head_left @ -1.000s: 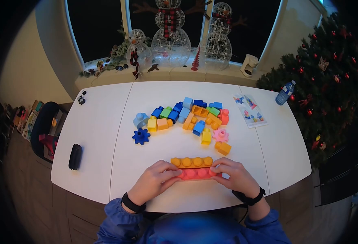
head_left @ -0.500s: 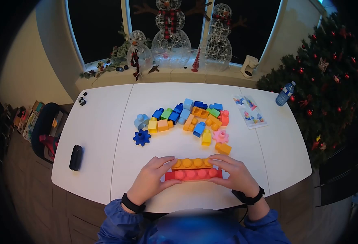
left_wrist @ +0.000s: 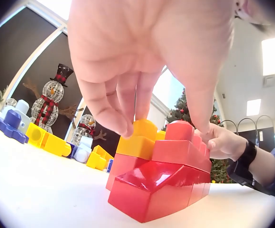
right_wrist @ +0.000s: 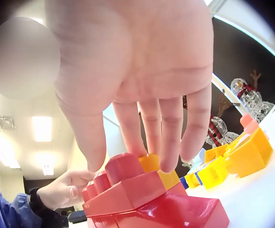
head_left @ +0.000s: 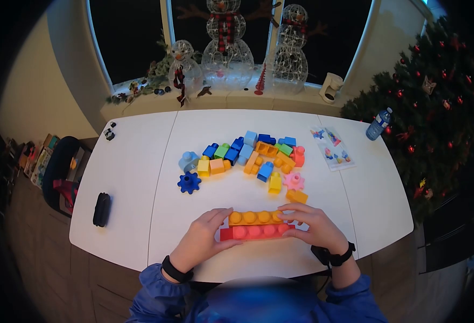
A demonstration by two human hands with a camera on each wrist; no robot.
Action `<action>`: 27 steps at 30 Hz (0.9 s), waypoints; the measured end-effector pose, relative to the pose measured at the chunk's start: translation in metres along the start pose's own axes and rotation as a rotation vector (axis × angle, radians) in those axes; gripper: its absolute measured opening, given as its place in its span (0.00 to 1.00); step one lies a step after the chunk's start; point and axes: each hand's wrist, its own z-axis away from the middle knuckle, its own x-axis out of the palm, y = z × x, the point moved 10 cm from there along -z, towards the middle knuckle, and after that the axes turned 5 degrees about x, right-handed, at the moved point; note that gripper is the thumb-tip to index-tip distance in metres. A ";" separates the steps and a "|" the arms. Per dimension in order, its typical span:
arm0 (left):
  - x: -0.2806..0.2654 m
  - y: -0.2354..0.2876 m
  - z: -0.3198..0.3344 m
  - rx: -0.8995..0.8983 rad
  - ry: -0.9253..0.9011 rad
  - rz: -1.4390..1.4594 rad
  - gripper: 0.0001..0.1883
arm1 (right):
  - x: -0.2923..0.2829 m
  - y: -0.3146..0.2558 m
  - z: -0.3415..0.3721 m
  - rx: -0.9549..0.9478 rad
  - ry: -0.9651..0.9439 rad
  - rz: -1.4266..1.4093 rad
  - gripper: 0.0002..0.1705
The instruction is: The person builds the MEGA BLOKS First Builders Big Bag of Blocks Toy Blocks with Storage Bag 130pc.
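Head view: L hand [head_left: 202,235] & R hand [head_left: 320,228], fingers gripping orange-red stack [head_left: 255,232]; loose bricks [head_left: 275,183] (plus blue gear [head_left: 189,183]) lie beyond.

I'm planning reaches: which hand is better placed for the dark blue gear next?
Probably the left hand: it is nearer the dark blue gear, whereas the right hand is nearer the pink gear.

We observe a white table [head_left: 118,177] over a brown floor [head_left: 48,264]; dark windows [head_left: 129,40] face pale walls [head_left: 29,81], beneath lit ceiling panels [right_wrist: 42,128].
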 end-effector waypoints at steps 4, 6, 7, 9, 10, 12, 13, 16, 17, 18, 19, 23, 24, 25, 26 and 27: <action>0.005 -0.005 0.001 0.001 -0.011 -0.037 0.34 | 0.001 0.002 -0.003 0.031 0.025 -0.006 0.23; 0.005 -0.006 0.001 0.008 -0.013 -0.033 0.34 | 0.002 0.000 -0.004 0.027 0.050 0.033 0.23; 0.004 -0.007 0.001 0.014 -0.015 -0.034 0.34 | 0.002 0.000 -0.004 0.040 0.048 0.032 0.22; 0.004 -0.009 0.000 0.024 -0.016 -0.035 0.34 | 0.002 -0.001 -0.004 0.067 0.043 0.029 0.22; 0.004 -0.010 -0.001 0.030 -0.015 -0.035 0.34 | 0.002 -0.001 -0.004 0.062 0.050 0.031 0.22; 0.004 -0.012 -0.003 0.024 -0.027 -0.022 0.35 | 0.002 -0.002 -0.004 0.051 0.065 0.035 0.21; 0.005 -0.014 -0.003 0.012 -0.039 -0.008 0.35 | 0.002 -0.004 -0.004 0.035 0.071 0.049 0.21; 0.004 -0.015 -0.006 0.005 -0.052 0.015 0.35 | 0.001 -0.008 -0.005 -0.010 0.089 0.089 0.21; 0.004 -0.015 -0.006 0.007 -0.053 0.019 0.34 | 0.000 -0.009 -0.005 -0.023 0.096 0.099 0.21; 0.003 -0.014 -0.006 0.019 -0.046 0.020 0.34 | 0.000 -0.011 -0.005 -0.036 0.103 0.107 0.20; 0.003 -0.014 -0.006 0.030 -0.040 0.020 0.34 | 0.001 -0.011 -0.005 -0.042 0.109 0.107 0.20; 0.001 -0.011 -0.009 0.047 -0.049 0.007 0.33 | 0.002 -0.010 -0.006 -0.041 0.103 0.098 0.19; 0.001 -0.010 -0.010 0.061 -0.054 -0.005 0.33 | 0.002 -0.009 -0.006 -0.034 0.094 0.094 0.18; 0.001 -0.010 -0.011 0.076 -0.059 -0.016 0.32 | 0.002 -0.010 -0.006 -0.038 0.098 0.099 0.19; 0.000 -0.010 -0.013 0.091 -0.064 -0.027 0.32 | 0.002 -0.010 -0.006 -0.043 0.101 0.104 0.19; -0.001 -0.014 -0.017 0.071 -0.104 -0.004 0.31 | 0.001 -0.010 -0.006 -0.049 0.105 0.110 0.19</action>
